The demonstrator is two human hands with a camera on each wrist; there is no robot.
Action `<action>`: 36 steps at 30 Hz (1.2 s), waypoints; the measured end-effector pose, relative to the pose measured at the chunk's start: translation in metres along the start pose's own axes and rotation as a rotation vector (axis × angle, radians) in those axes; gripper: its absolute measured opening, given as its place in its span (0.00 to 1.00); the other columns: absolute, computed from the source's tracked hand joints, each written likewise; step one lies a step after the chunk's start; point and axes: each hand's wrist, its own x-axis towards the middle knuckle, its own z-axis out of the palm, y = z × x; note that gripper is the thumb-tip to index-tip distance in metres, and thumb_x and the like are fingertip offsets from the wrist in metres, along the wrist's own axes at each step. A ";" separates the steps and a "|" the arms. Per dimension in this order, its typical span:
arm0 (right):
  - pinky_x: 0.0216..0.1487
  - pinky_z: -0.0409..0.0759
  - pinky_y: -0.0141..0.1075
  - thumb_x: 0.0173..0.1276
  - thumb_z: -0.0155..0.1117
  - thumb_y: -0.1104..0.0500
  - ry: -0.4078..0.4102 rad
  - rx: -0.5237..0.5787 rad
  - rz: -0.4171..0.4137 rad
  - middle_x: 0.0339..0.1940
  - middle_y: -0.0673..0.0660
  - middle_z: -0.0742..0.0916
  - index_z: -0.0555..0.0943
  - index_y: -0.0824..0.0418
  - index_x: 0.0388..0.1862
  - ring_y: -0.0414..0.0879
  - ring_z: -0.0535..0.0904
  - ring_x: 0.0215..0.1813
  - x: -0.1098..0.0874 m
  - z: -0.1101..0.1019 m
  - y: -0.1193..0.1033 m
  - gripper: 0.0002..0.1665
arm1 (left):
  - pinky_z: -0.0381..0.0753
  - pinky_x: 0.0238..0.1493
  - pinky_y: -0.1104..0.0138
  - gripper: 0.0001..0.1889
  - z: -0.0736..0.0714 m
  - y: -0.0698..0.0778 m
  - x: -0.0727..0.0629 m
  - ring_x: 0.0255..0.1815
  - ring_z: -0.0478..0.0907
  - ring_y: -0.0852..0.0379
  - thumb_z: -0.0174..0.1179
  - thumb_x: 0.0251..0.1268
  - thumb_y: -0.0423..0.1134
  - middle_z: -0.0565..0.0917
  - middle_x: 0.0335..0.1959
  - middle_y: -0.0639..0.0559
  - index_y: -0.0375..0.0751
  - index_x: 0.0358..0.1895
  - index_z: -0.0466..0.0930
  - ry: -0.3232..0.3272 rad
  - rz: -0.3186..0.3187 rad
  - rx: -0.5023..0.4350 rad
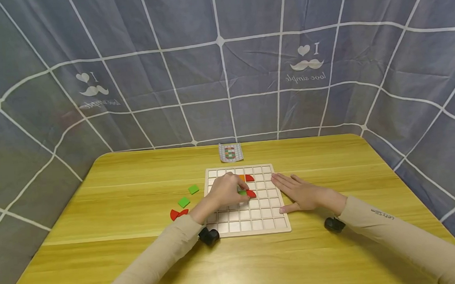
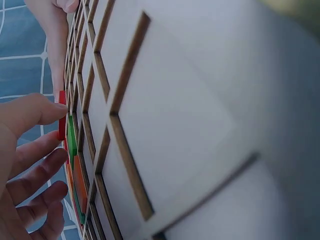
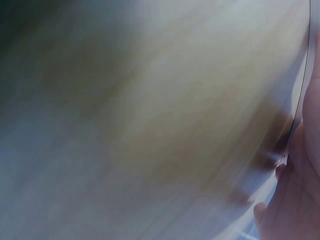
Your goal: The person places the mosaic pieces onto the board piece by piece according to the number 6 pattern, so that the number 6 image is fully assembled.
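Over the middle of a pale wooden grid board (image 1: 257, 225), my left hand (image 1: 224, 190) pinches a red quarter-circle tile (image 1: 251, 194). In the left wrist view that red tile (image 2: 62, 115) stands between thumb and index fingertip, at the board's surface. Beside it lies a green tile (image 1: 242, 193), partly covered by the fingers. Further back on the board are an orange tile (image 1: 242, 177) and another red quarter-circle tile (image 1: 250, 178). My right hand (image 1: 300, 194) lies with straight fingers along the board's right edge, touching it with fingertips and thumb.
Left of the board, two green square tiles (image 1: 183, 202) and two red tiles (image 1: 175, 214) lie on the wooden table (image 1: 128, 201). Behind the board is a small printed pattern sheet (image 1: 230, 152). A grey curtain (image 1: 254, 78) with white lines hangs beyond the table.
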 end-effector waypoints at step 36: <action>0.75 0.44 0.60 0.68 0.48 0.31 -0.041 -0.025 0.040 0.80 0.63 0.46 0.42 0.65 0.78 0.59 0.41 0.80 0.001 -0.002 0.000 0.57 | 0.80 0.39 0.64 0.12 0.002 -0.002 0.001 0.44 0.79 0.58 0.67 0.57 0.45 0.88 0.43 0.56 0.50 0.43 0.89 -0.055 0.068 -0.033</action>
